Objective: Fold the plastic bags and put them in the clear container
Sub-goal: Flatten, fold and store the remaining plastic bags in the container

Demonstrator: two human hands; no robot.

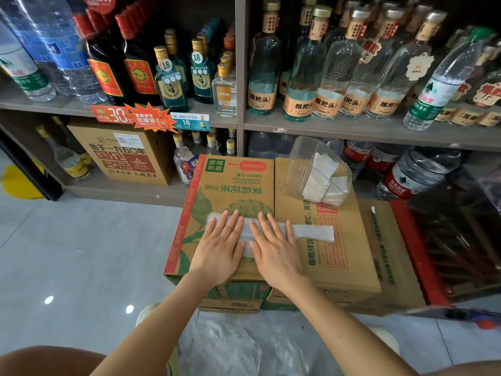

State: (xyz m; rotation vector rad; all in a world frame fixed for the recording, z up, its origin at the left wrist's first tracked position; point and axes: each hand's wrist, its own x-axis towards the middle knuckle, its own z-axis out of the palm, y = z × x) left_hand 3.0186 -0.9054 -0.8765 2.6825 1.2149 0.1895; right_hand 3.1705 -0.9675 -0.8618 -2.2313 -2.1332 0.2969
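Observation:
A white plastic bag [311,231], folded into a long narrow strip, lies across the top of a cardboard box [238,185]. My left hand [221,245] and my right hand [273,244] lie flat on its left and middle parts, fingers straight, pressing it down. The strip's right end sticks out past my right hand. The clear container [301,164] stands at the box's far right with folded white bags [324,180] inside. More loose plastic bags [244,346] lie on the floor between my knees.
The box sits on other cartons [393,253] in front of grey shelves [325,128] full of glass liquor bottles and water bottles. Another carton [122,156] stands on the lower shelf at left. Grey tiled floor [81,253] spreads to the left.

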